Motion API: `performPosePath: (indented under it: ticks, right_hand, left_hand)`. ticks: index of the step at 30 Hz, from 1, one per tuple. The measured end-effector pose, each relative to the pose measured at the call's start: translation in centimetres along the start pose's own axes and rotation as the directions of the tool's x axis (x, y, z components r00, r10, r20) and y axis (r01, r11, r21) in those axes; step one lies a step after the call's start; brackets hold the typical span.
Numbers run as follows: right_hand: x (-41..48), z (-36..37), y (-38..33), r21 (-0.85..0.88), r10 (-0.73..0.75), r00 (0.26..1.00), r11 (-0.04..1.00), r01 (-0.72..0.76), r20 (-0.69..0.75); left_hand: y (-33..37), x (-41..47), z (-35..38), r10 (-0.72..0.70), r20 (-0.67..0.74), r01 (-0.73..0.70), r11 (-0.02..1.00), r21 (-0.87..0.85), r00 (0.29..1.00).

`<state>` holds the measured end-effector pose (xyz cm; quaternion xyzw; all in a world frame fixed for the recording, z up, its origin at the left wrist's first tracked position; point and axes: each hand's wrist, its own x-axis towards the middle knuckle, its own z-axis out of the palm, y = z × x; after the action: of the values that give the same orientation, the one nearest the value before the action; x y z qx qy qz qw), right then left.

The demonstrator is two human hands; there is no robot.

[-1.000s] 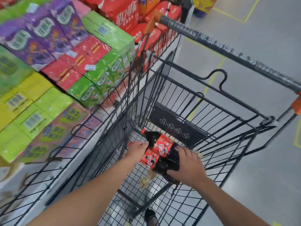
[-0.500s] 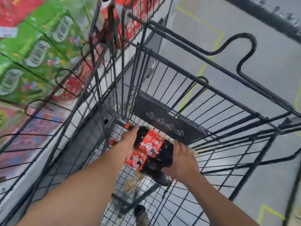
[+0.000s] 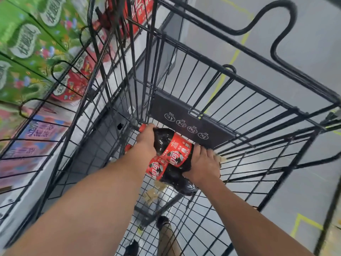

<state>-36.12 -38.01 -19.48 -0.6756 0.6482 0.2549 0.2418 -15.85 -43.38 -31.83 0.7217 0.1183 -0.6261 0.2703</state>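
Cola pack (image 3: 177, 154) sits low in the cart (image 3: 239, 79), caps toward 10 o'clock. Left hand (image 3: 145, 137) grips the neck end; right hand (image 3: 203, 164) curls its fingers (image 3: 208, 153) round the bodies at 4 o'clock. The pack is likely heavy, rigid and slick with film, so hold both ends, never the label.

bottles (image 3: 167, 141): dark, red labels | cart (image 3: 239, 79): black | boxes (image 3: 27, 39): green
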Motion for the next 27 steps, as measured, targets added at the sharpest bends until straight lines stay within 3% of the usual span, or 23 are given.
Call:
performPosePath:
  ticks: [3,6,14,22,27]
  right_hand:
    - [-0.1,-0.1,0.3,0.016,-0.005,1.000,1.000,0.005,0.000]
    - [-0.7,-0.9,0.5,0.052,-0.004,1.000,0.999,0.003,0.007]
    - [-5.8,-4.2,-0.2,0.079,-0.011,0.995,0.997,0.018,-0.095]
    - [-12.9,-9.3,-1.0,0.230,-0.128,0.950,0.953,0.197,-0.284]
    - [-18.8,-13.3,-2.4,0.227,-0.156,0.905,0.938,0.261,-0.397]
  left_hand:
    - [0.3,-3.0,-0.5,0.031,0.022,-0.031,0.999,-0.025,0.999]
    - [1.8,-11.6,-0.1,0.122,0.019,-0.121,0.991,-0.064,0.992]
    - [3.2,-20.2,-2.4,0.286,0.025,-0.284,0.958,-0.047,0.958]
    - [4.4,-30.1,-6.3,0.413,0.109,-0.405,0.910,-0.086,0.904]
    - [5.2,-37.0,-9.6,0.508,0.164,-0.487,0.860,-0.152,0.845]
